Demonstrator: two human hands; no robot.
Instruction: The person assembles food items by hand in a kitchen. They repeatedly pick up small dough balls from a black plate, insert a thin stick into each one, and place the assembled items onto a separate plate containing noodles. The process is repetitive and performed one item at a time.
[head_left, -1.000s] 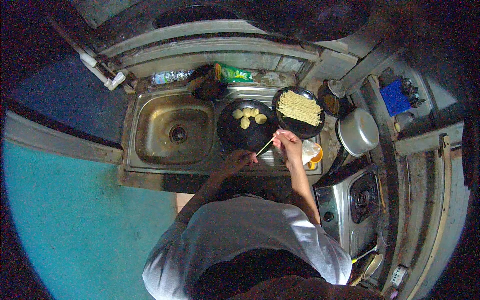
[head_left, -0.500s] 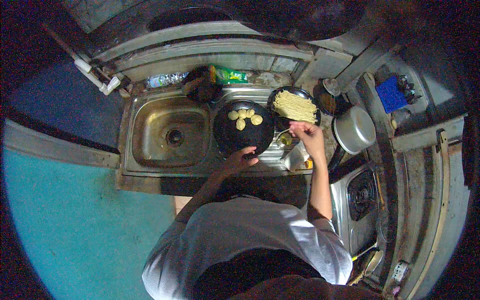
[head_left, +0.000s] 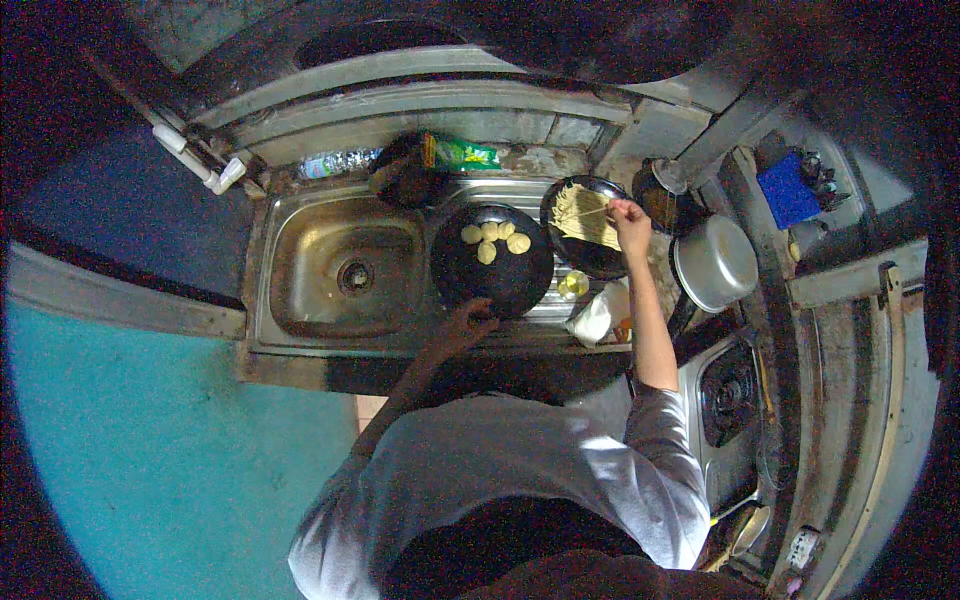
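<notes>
My left hand [head_left: 470, 327] is at the near rim of a round black plate [head_left: 505, 285], its fingers curled against the edge. Several pale dough balls [head_left: 487, 252] sit on the plate's far half. Over a second dark plate [head_left: 585, 257], to the right, reaches my right hand [head_left: 632, 230]. Its fingertips are pinched on a thin, light-coloured stick-like thing [head_left: 592, 211], too blurred to name. Beneath lie pale yellow noodle-like strips [head_left: 590, 228] in rows, partly covered by the hand. A small bowl with yellowish liquid [head_left: 573, 285] stands between the plates and me, beside a white crumpled bag [head_left: 598, 315].
To the left is a steel sink basin [head_left: 300, 285]. A plastic bottle [head_left: 335, 163] and a green packet [head_left: 465, 153] lie along the back wall. At right stand a silver pot [head_left: 720, 262], a dark-bodied container [head_left: 660, 190] and a gas stove [head_left: 730, 405].
My right hand has moved away from the small bowl, up over the strips on the right-hand plate. My left hand stays at the black plate's rim. The whole view has shifted slightly.
</notes>
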